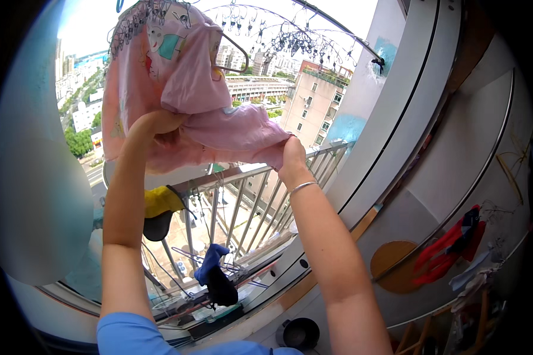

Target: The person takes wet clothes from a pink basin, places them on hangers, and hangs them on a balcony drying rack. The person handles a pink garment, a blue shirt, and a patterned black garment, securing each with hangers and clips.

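Observation:
A pink garment with cartoon prints hangs in front of the open window, above the railing. My right hand grips the end of its stretched-out sleeve or leg. My left hand holds the cloth further left, with its fingers partly hidden in the folds. Part of a clothes hanger sticks out from the garment's right side. Small metal clips crowd around its top left, and I cannot tell which of them grip the cloth.
A clip rack hangs under a metal pole. Below are a metal railing, a yellow and black cloth item and a blue and black one. A dark pot stands low, and red clothing hangs right.

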A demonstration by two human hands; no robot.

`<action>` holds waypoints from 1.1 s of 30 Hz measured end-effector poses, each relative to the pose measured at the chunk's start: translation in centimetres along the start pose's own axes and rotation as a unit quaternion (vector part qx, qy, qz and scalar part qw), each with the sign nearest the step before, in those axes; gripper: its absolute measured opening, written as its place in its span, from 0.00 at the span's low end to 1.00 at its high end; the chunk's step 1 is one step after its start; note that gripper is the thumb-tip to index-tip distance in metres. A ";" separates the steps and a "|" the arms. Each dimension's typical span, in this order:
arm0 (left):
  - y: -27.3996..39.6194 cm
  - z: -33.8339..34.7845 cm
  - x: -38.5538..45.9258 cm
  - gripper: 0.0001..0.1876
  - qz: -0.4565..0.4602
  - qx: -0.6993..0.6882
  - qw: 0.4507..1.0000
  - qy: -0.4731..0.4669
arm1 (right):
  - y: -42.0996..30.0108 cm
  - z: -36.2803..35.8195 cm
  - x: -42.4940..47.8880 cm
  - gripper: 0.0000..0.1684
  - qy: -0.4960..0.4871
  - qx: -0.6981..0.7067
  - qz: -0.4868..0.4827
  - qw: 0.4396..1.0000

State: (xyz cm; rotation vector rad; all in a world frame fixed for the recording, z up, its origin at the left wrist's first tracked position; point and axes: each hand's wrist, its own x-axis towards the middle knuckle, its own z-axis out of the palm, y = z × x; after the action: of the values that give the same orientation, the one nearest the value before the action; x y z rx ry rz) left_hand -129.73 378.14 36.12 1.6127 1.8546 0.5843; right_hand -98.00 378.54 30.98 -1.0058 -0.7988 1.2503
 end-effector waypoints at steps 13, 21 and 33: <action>8.9 8.6 -7.8 0.33 0.548 0.019 0.777 0.311 | -4.0 5.0 -4.5 0.12 -0.206 -0.084 -0.140 0.965; 6.1 4.3 -4.8 0.17 0.452 0.102 0.859 0.219 | -6.9 6.1 -4.6 0.20 -0.221 -0.172 -0.194 0.940; 10.2 0.9 -3.8 0.13 0.498 -0.246 0.829 0.072 | -14.3 9.9 -5.6 0.16 -0.184 -0.017 -0.392 0.901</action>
State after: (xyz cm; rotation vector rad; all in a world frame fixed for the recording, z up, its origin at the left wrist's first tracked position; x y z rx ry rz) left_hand -121.53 376.01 42.94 2.0857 0.6700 1.5030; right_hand -102.57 374.34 48.21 -0.3770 -1.3554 0.7131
